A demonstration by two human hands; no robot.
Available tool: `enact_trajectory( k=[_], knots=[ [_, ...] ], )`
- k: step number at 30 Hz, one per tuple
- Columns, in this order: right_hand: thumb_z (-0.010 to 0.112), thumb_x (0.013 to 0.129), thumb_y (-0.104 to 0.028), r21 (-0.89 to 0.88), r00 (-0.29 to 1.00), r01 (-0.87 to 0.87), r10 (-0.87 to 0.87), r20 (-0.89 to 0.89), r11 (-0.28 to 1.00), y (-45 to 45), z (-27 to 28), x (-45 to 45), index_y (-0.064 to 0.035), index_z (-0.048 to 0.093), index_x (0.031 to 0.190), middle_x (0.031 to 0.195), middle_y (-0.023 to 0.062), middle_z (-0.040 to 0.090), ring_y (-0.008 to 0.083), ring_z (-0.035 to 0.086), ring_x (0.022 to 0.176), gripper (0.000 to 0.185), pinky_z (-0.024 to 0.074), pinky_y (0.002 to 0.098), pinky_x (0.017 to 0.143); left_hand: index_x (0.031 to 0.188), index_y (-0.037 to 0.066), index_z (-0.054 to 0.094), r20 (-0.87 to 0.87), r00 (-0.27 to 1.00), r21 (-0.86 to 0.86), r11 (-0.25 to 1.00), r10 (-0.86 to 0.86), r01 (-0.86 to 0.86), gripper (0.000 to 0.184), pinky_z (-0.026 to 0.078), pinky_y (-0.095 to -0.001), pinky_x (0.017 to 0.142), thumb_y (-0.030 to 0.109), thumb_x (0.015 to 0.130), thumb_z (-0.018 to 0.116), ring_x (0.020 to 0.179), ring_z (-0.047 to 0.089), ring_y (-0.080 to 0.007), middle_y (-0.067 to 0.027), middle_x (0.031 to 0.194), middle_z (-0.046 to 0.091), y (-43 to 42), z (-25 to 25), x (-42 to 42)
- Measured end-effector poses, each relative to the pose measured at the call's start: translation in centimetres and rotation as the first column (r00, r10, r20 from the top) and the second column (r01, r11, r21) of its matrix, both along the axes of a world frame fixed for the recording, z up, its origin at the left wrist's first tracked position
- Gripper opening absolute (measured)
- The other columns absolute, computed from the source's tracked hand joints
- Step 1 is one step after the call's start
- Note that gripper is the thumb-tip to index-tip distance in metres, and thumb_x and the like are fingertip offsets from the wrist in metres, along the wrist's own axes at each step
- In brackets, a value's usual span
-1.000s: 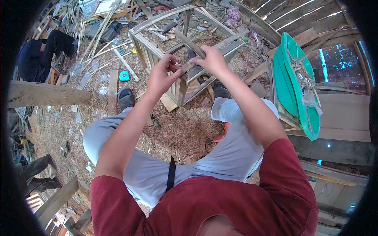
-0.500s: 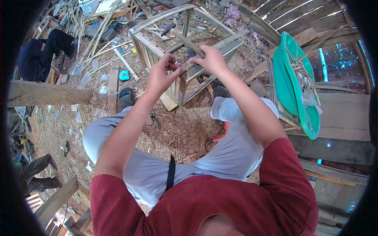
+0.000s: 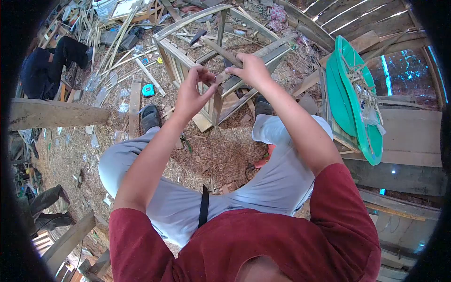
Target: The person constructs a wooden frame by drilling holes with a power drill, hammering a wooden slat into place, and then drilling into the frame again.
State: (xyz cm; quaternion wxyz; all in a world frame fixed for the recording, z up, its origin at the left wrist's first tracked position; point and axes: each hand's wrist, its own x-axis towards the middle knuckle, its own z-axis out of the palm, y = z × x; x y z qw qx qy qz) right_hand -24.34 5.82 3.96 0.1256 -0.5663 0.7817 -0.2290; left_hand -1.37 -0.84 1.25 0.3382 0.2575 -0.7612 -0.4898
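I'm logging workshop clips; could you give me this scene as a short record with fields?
Left hand: at wooden frame, fingers curled; grip unclear
Right hand: holding hammer by its handle
Hammer head: beyond the hand, away from the person
Floor: turquoise tape measure, wood strips
Right side: green tub

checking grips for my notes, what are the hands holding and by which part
The right hand holds the hammer by its wooden handle, far from the head. Whether the left hand pinches anything is too small to tell.
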Motion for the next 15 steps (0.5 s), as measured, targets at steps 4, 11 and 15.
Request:
enact_trajectory(
  k=[4,11,15],
  knots=[
    [0.087,0.080,-0.051,-0.004,1.000,-0.007,0.007,0.001,1.000,0.1,-0.1,-0.1,-0.0007,0.072,0.100,0.090,0.0238,0.072,0.0437,0.070,0.089,0.056,0.0533,0.0506,0.079,0.117,0.006,0.066,0.046,0.992,-0.364,0.927,0.118,-0.093,0.047,0.052,-0.0456,0.100,0.021,0.080,0.089,0.116,0.065,-0.0329,-0.0148,0.118,0.069,0.3,-0.5,0.6],
    [0.085,0.082,-0.052,0.011,0.999,-0.034,0.034,0.027,0.999,0.0,-0.3,-0.3,-0.0031,0.074,0.101,0.087,0.0214,0.071,0.0418,0.069,0.084,0.053,0.0530,0.0499,0.077,0.105,0.009,0.076,0.079,0.983,-0.482,0.870,0.167,-0.109,0.028,0.050,-0.0465,0.102,0.023,0.082,0.083,0.118,0.063,-0.0339,-0.0107,0.115,0.069,0.3,-0.8,0.6],
    [0.085,0.082,-0.051,0.022,1.000,-0.023,0.022,0.020,0.999,0.1,-0.3,-0.2,-0.0035,0.074,0.101,0.087,0.0211,0.071,0.0413,0.069,0.084,0.053,0.0529,0.0496,0.077,0.109,0.011,0.077,0.094,0.981,-0.473,0.875,0.171,-0.107,0.028,0.049,-0.0473,0.102,0.024,0.084,0.081,0.119,0.063,-0.0332,-0.0096,0.114,0.069,0.1,-0.9,0.5]
  ],
)
